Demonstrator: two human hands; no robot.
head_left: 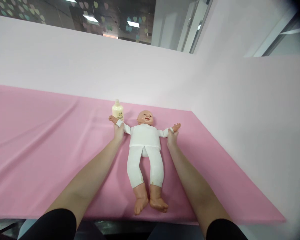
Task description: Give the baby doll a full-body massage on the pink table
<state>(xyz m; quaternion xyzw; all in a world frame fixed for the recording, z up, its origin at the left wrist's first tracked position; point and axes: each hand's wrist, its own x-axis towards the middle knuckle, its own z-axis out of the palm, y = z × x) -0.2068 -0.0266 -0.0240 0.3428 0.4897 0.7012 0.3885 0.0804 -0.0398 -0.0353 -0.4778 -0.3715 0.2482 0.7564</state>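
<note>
Toward the far edge of the pink-covered table [40,140], left of its middle, a cream bottle [117,110] stands upright, just beside the doll's outstretched arm and close to touching it. The left hand [118,131] reaches up from the near edge and closes its fingers on the doll's wrist at the white cuff, with the small plastic hand poking out past the grip. The doll [145,146] lies on its back about midway along the table, head toward the far edge against the pale wall, feet almost at the near edge, arms spread wide to either side. It wears a white one-piece suit; the legs and trunk sag and crease like stuffed cloth, while the head, hands and feet look like hard moulded plastic. It is probably light and floppy in the middle, so lifted by the wrists alone the body would likely dangle; the cuffs give a firm, non-slippery hold, and the trunk under the arms would carry it better. The right hand [172,137] mirrors the left, its fingers wrapped round the doll's other wrist, well clear of the table's right edge.
</note>
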